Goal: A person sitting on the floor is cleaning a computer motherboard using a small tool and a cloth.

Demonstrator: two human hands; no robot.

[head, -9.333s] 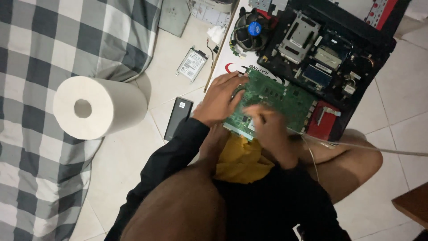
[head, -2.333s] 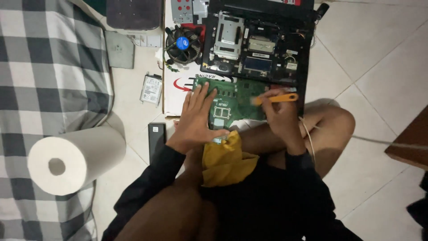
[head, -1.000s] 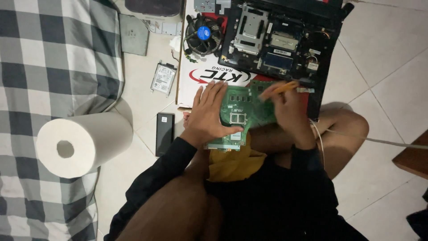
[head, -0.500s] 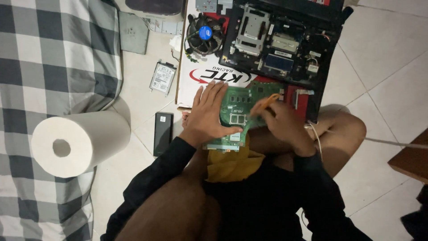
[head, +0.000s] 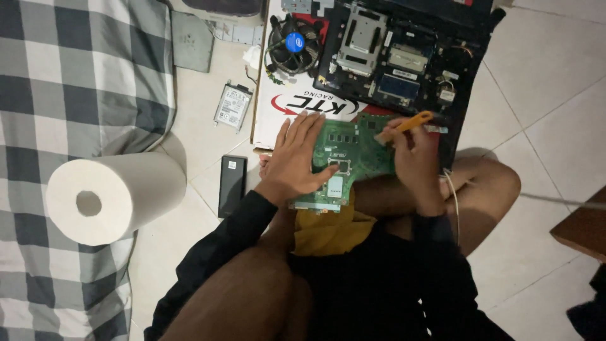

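Green circuit board (head: pixel 353 155) lies under left hand's (head: pixel 297 158) spread fingers (head: pixel 303 129).

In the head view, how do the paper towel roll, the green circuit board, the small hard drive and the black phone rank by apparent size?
1. paper towel roll
2. green circuit board, partly hidden by the left hand
3 and 4. black phone and small hard drive: too alike to rank.

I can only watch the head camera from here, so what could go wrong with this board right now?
The green circuit board rests on the person's lap, partly overhanging; with only the flat left hand pinning it, it may flex or slip. The orange-handled tool in the right hand's grip works at the board's edge and could skid across components.
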